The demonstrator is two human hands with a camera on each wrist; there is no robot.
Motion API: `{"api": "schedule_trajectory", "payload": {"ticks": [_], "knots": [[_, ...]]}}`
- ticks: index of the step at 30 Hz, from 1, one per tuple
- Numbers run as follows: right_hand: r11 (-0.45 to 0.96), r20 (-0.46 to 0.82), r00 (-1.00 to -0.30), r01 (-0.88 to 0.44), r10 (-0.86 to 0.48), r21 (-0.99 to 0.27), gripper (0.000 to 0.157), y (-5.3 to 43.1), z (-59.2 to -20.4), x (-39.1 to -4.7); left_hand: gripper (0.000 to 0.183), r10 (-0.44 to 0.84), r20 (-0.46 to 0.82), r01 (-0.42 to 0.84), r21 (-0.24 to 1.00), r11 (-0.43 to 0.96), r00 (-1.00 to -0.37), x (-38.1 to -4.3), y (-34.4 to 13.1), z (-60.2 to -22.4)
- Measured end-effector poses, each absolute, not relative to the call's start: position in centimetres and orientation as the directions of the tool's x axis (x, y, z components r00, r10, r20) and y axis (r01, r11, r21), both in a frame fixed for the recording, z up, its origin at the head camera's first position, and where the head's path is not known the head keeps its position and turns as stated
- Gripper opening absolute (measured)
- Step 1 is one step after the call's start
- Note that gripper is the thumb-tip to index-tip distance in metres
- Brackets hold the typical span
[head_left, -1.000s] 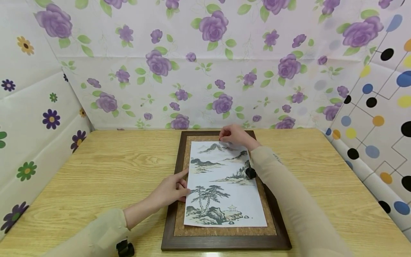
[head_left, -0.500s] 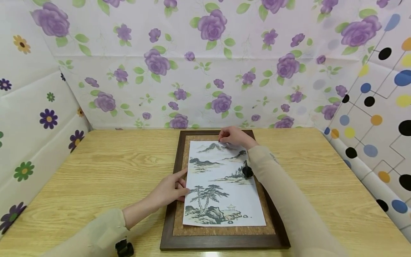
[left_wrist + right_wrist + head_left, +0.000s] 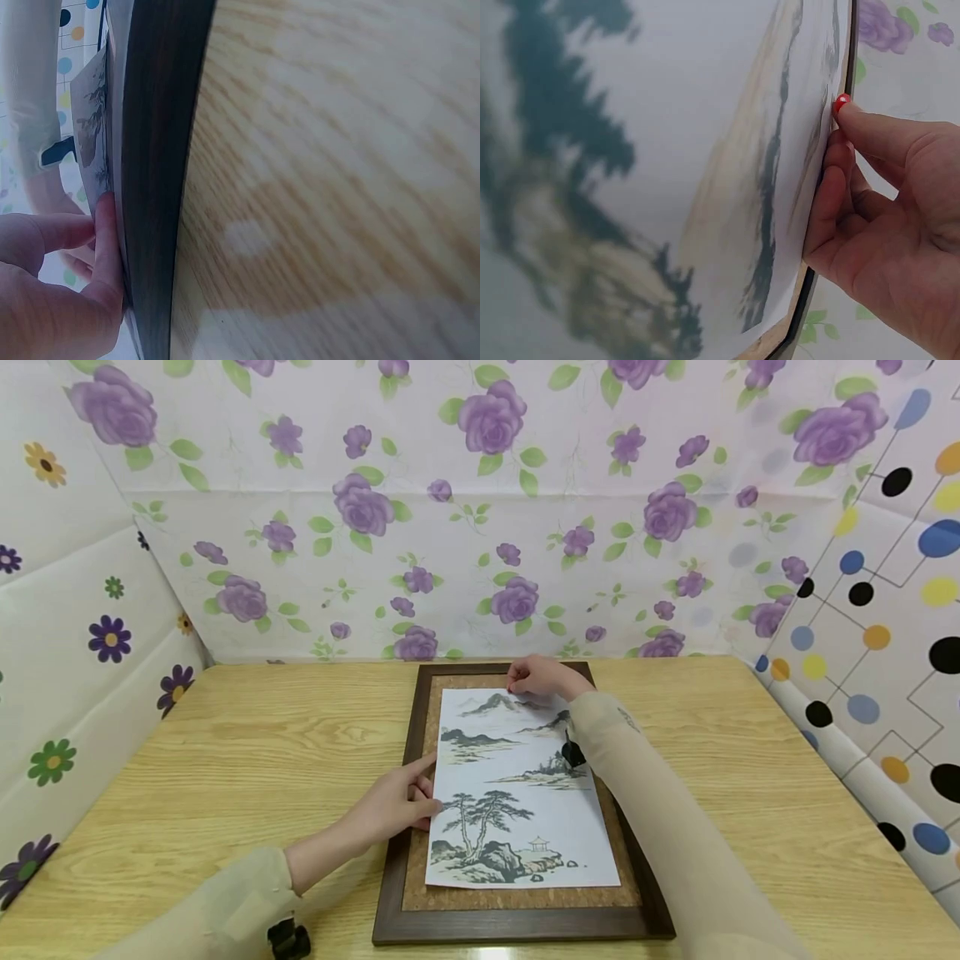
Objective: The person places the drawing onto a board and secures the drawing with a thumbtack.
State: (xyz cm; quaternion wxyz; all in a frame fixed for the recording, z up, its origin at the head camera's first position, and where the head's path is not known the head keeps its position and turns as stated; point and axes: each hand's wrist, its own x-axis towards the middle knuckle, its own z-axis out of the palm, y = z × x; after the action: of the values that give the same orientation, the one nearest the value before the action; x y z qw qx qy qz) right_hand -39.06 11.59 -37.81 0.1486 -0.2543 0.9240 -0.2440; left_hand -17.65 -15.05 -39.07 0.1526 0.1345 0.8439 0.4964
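A sheet of paper printed with a mountain and pine landscape lies on a cork board with a dark wooden frame. At the paper's top edge my right hand pinches a red push pin between thumb and fingers. The pin's point is hidden, so how deep it sits cannot be told. My left hand rests at the paper's left edge, index finger and thumb extended, its other fingers bent beneath. In the left wrist view, the left fingers touch the board beside the paper.
The board lies on a light wood-grain table. Behind it stands a wall covering with purple flowers. A dotted covering hangs on the right, a daisy-patterned one on the left. Black straps sit at the sleeves.
The head view has drifted slightly. Both hands keep nearly the same places on the paper, while the red pin under the right fingertips shows a little more clearly.
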Motion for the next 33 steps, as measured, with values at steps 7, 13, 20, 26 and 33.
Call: {"api": "schedule_trajectory", "payload": {"ticks": [7,13,20,26,33], "knots": [[0.752,-0.162,-0.811,-0.42,-0.562,-0.509,0.013,11.29,-37.49,-39.22,0.076,0.38,-0.122,0.08,0.878,0.472,-0.917,-17.74,-15.0,-39.02],[0.749,-0.162,-0.811,-0.417,-0.563,-0.515,0.013,11.19,-37.67,-39.26,0.076,0.383,-0.124,0.078,0.879,0.471,-0.916,-17.72,-15.01,-39.13],[0.748,-0.149,-0.816,-0.418,-0.559,-0.515,0.012,11.15,-38.12,-39.4,0.076,0.377,-0.125,0.075,0.878,0.473,-0.918,-17.61,-14.92,-39.05],[0.753,-0.153,-0.818,-0.414,-0.554,-0.512,0.012,11.05,-38.21,-39.5,0.077,0.376,-0.132,0.071,0.874,0.48,-0.917,-17.45,-14.86,-38.84],[0.755,-0.153,-0.819,-0.416,-0.553,-0.507,0.012,10.97,-38.08,-39.24,0.076,0.374,-0.128,0.072,0.876,0.477,-0.919,-17.41,-14.88,-38.73]]}}
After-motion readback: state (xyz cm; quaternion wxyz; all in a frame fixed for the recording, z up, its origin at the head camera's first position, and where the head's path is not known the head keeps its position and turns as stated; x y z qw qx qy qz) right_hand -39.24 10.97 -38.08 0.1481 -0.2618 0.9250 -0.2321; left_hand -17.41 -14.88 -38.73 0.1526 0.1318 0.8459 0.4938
